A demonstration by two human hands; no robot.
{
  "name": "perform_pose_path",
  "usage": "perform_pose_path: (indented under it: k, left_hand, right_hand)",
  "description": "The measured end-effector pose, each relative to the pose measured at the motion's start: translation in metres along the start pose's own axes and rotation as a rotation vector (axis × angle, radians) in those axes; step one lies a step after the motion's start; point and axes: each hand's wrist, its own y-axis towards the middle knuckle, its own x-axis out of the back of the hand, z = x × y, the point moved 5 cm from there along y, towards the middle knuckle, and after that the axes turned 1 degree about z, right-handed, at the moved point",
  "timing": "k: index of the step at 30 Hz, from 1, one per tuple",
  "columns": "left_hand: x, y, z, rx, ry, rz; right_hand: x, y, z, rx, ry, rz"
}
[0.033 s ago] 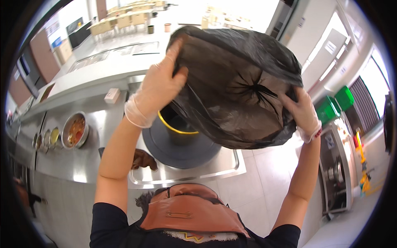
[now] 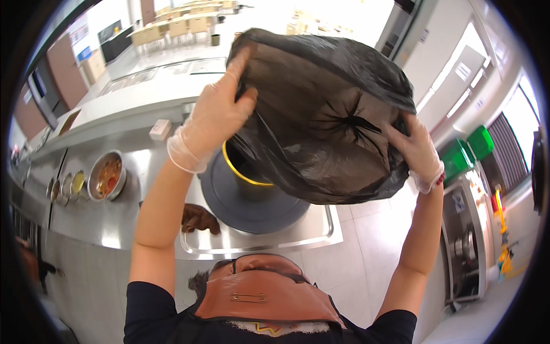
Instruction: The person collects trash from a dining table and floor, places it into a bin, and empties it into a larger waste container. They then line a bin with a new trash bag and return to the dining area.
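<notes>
Plastic, black and crinkled, one big rubbish bag [image 2: 326, 114] hangs upside down over a single round dark-grey bin with a yellow rim [image 2: 252, 195], held high so it can hang over the opening. Two gloved hands clutch it: left hand [image 2: 215, 117] pinching the top, right hand [image 2: 418, 150] closed on its side. Beside the bin on the steel worktop [image 2: 103, 221] stands one metal bowl of reddish food [image 2: 107, 175].

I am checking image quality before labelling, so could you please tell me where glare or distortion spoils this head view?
Head view: the top centre is blown out white behind the black bag; the counter edges bow towards the dark fisheye rim; both gloved hands, left and right, look sharp.
</notes>
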Motion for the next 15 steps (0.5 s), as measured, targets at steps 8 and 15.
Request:
perform_pose_path:
  k: [8, 15]
  left_hand:
    - [0.071, -0.003, 0.011, 0.102, 0.056, -0.054]
    - [0.063, 0.009, 0.042, 0.140, 0.019, -0.005]
  right_hand:
    - [-0.072, 0.074, 0.032, -0.079, 0.538, 0.191]
    - [-0.093, 0.087, 0.009, -0.116, 0.675, 0.226]
